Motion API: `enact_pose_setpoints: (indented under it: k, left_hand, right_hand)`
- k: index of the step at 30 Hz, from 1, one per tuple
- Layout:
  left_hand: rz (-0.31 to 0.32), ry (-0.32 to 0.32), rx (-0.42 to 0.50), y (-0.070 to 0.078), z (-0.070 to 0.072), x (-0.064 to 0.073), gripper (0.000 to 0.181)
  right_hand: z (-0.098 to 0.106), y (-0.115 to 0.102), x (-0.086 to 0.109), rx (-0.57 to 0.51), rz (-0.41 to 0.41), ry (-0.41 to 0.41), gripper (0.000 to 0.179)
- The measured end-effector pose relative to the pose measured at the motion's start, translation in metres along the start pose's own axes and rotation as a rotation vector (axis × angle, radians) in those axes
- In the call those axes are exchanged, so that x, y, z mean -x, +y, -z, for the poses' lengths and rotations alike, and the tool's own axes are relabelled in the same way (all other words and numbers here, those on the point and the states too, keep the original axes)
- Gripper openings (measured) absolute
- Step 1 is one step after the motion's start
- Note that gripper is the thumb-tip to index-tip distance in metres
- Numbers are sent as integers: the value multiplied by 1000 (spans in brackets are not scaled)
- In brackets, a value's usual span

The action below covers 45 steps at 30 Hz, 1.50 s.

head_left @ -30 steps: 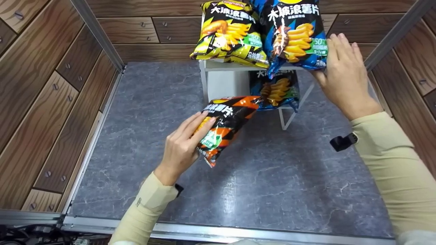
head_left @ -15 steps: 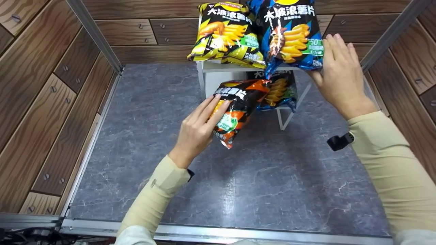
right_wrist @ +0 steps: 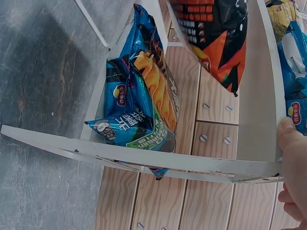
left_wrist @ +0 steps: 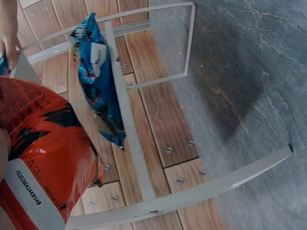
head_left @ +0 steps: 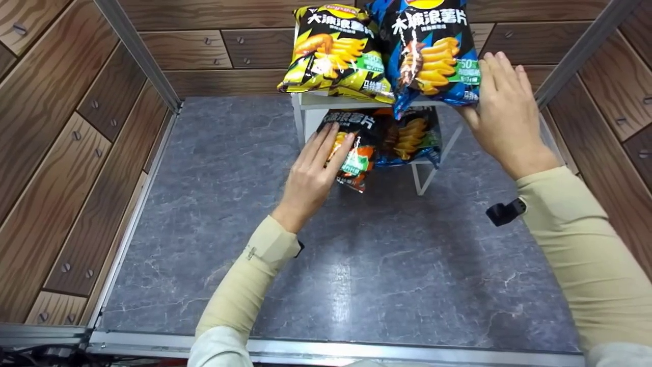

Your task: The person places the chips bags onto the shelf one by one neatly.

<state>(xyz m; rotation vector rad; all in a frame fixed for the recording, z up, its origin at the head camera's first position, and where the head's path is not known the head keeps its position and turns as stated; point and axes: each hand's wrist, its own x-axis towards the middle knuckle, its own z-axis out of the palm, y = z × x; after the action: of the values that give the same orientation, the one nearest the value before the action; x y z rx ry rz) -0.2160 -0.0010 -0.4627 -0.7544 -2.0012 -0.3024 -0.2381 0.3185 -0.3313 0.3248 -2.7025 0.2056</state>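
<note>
My left hand [head_left: 313, 171] grips an orange-and-black bag of potato chips [head_left: 356, 158] in front of the white rack's [head_left: 351, 105] lower level; the thumb is hidden in the head view. Just right of that bag, a blue chip bag [head_left: 415, 135] lies on the lower level, seen also in the right wrist view. My right hand [head_left: 509, 112] touches the rack's right end with straight fingers beside an upper blue chip bag [head_left: 433, 56]. In the right wrist view its thumb [right_wrist: 288, 132] rests against the upper board's edge.
A yellow chip bag [head_left: 336, 51] sits left of the blue one on the top level. Wood-patterned walls [head_left: 76, 132] enclose the sides and back. Grey marbled floor [head_left: 224, 204] spreads around the rack, with a metal rail [head_left: 305, 346] along the front.
My left hand has carried the orange bag up and right, from in front of the rack to its lower level beside the blue bag. The right hand stays against the rack's right end.
</note>
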Motion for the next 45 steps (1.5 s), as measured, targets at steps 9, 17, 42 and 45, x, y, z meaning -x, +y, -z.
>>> enact_pose_setpoints:
  k: [9,17,42,45]
  left_hand:
    - [32,-69,-111,-8,-25,-8,48]
    - [69,-132,-164,-13,-44,-16,53]
    - [258,-552,-45,0,-64,-4,103]
    - [265,-554,-34,0,-65,-3,106]
  right_hand:
    - [0,-3,0,-11,18,29,77]
    - [-2,-4,0,-12,22,38,77]
    - [-1,-1,0,-7,17,33,77]
    - [-1,-1,0,-6,12,27,77]
